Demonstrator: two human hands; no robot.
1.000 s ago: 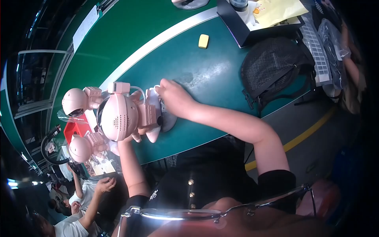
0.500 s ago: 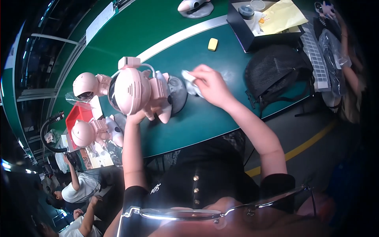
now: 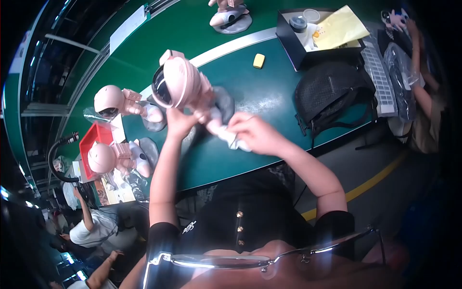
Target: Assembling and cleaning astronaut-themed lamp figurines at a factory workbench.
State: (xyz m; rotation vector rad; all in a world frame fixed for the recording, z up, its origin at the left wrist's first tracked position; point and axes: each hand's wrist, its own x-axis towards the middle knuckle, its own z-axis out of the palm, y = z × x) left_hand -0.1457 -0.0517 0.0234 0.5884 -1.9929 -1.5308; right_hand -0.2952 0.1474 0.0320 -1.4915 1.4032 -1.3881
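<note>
A pink astronaut figurine (image 3: 185, 82) with a dark visor and a grey base leans over the green table, its helmet toward the left. My left hand (image 3: 180, 123) grips it from below; the fingers are partly hidden behind the figure. In my right hand (image 3: 255, 135) is a crumpled white cloth (image 3: 233, 139), pinched between the fingers and pressed against the pink rocket-shaped part near the base. A whitish smear marks the tabletop just beyond the right hand.
Two similar figurines, one (image 3: 115, 101) farther and one (image 3: 108, 158) nearer, lie at the left beside a red tray (image 3: 91, 139). Another figurine (image 3: 226, 17) stands at the far side. A yellow block (image 3: 259, 61), black box (image 3: 303, 58) and black mesh bag (image 3: 332, 98) are to the right.
The figurine has turned and moved slightly away and to the right in my left hand. My right hand has brought the cloth nearer to me, onto the figurine's lower part.
</note>
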